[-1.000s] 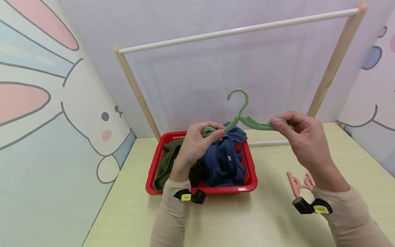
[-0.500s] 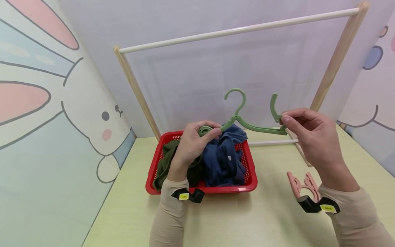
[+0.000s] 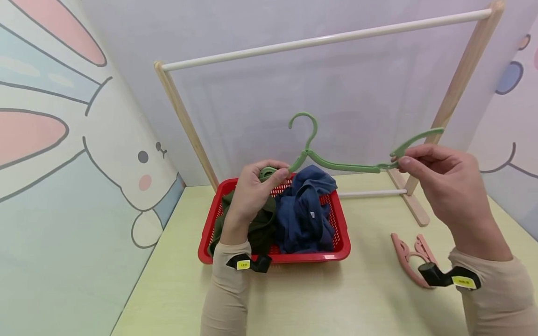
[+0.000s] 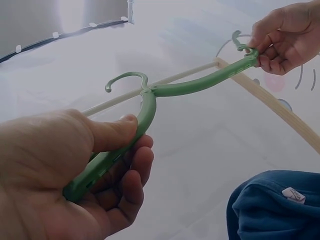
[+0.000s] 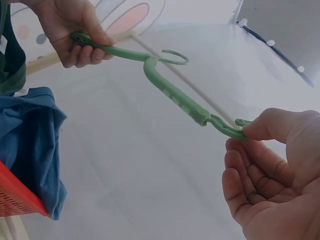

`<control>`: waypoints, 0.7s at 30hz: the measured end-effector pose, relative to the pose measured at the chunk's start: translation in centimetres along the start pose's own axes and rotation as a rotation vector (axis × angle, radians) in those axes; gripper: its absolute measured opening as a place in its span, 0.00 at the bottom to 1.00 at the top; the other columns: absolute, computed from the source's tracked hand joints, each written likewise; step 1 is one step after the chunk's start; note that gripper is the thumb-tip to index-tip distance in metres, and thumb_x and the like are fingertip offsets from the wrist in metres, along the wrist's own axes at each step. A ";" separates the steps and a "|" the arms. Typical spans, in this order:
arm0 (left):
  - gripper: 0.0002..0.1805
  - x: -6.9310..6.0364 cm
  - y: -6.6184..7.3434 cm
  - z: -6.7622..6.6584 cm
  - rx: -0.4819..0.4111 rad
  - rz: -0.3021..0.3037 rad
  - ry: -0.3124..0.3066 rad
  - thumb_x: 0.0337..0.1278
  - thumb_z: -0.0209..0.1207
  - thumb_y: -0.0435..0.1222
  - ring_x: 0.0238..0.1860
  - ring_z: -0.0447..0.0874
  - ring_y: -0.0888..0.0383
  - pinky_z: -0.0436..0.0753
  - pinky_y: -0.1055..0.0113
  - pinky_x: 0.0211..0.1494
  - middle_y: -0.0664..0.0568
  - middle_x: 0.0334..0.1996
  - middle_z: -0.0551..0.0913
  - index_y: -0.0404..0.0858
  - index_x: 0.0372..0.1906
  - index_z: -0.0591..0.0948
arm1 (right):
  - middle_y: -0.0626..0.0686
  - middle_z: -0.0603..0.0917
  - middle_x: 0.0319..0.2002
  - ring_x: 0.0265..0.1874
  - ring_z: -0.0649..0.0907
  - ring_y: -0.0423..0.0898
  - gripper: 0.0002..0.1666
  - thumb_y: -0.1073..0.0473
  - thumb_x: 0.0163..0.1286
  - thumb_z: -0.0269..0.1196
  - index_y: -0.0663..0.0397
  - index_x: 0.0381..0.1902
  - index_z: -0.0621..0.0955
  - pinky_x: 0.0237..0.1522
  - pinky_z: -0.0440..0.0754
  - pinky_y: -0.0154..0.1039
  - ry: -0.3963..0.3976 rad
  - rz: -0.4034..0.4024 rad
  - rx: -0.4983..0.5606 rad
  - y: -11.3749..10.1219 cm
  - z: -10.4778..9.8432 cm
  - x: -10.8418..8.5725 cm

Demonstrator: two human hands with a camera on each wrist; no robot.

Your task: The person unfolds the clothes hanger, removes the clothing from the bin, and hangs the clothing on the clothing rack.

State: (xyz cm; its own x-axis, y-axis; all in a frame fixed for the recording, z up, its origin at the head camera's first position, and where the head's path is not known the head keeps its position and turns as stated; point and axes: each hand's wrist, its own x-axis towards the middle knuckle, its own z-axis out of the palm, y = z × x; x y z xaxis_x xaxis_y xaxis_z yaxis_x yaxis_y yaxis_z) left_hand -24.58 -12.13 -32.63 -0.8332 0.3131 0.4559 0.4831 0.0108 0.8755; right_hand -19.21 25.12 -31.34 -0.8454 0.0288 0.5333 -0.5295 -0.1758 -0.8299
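A green folding hanger [image 3: 344, 166] is held up between both hands, hook upward, above the red basket. My left hand [image 3: 252, 193] grips its left arm, which looks folded; in the left wrist view the thumb and fingers of my left hand [image 4: 95, 165] close round it. At the other end, my right hand [image 3: 451, 186] pinches a hinged piece, whose curved tip points up and to the right. The right wrist view shows the thumb and forefinger of my right hand [image 5: 280, 170] on a thin link extending from the hanger's arm [image 5: 175, 95].
A red basket [image 3: 294, 257] holds dark green cloth [image 3: 260, 228] and blue cloth [image 3: 304, 219]. Behind stands a wooden rack with a white bar [image 3: 328, 39]. On the table [image 3: 319, 303], a pink folded hanger [image 3: 405, 256] lies near my right wrist.
My right hand has moved right, and the hinged end piece has swung outward from the hanger's right arm. My left hand, still gripping, has shifted slightly left.
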 end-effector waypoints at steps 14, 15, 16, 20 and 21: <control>0.10 -0.1 0.2 -1.2 -0.050 0.005 0.040 0.81 0.64 0.29 0.49 0.89 0.39 0.91 0.61 0.57 0.23 0.47 0.86 0.26 0.56 0.88 | 0.50 0.95 0.37 0.37 0.89 0.42 0.07 0.73 0.74 0.73 0.71 0.47 0.91 0.45 0.84 0.28 -0.016 0.163 -0.291 -0.3 -0.7 -0.2; 0.10 -0.1 0.2 -1.3 -0.056 0.004 0.045 0.81 0.64 0.28 0.48 0.89 0.43 0.91 0.62 0.57 0.23 0.46 0.87 0.25 0.56 0.88 | 0.50 0.95 0.37 0.36 0.89 0.42 0.07 0.74 0.73 0.73 0.69 0.48 0.91 0.45 0.85 0.27 -0.025 0.171 -0.292 -0.2 -0.8 -0.2; 0.10 -0.1 0.2 -1.3 -0.059 0.003 0.049 0.81 0.64 0.28 0.47 0.89 0.46 0.90 0.63 0.56 0.23 0.46 0.86 0.25 0.56 0.88 | 0.50 0.95 0.38 0.36 0.89 0.42 0.07 0.74 0.73 0.72 0.68 0.48 0.92 0.45 0.85 0.27 -0.036 0.176 -0.291 -0.2 -0.8 -0.2; 0.10 -0.2 0.2 -1.5 -0.066 0.006 0.052 0.81 0.63 0.28 0.44 0.88 0.54 0.89 0.66 0.53 0.23 0.46 0.86 0.24 0.55 0.87 | 0.49 0.95 0.38 0.37 0.90 0.41 0.10 0.75 0.73 0.71 0.64 0.48 0.93 0.45 0.85 0.26 -0.064 0.190 -0.265 0.0 -1.0 -0.2; 0.10 -0.2 0.1 -1.5 -0.067 0.007 0.052 0.81 0.63 0.28 0.44 0.88 0.54 0.89 0.66 0.53 0.24 0.45 0.86 0.24 0.55 0.87 | 0.48 0.95 0.38 0.37 0.90 0.41 0.10 0.75 0.73 0.71 0.63 0.48 0.93 0.45 0.84 0.25 -0.067 0.192 -0.264 0.0 -1.0 -0.2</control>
State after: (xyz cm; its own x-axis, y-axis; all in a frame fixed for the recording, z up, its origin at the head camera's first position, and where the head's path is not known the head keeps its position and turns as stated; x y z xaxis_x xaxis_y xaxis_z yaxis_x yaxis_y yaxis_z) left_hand -24.71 -13.61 -32.38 -0.8433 0.2635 0.4684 0.4716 -0.0549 0.8801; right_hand -19.11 26.11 -31.64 -0.9297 -0.0469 0.3654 -0.3682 0.0896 -0.9254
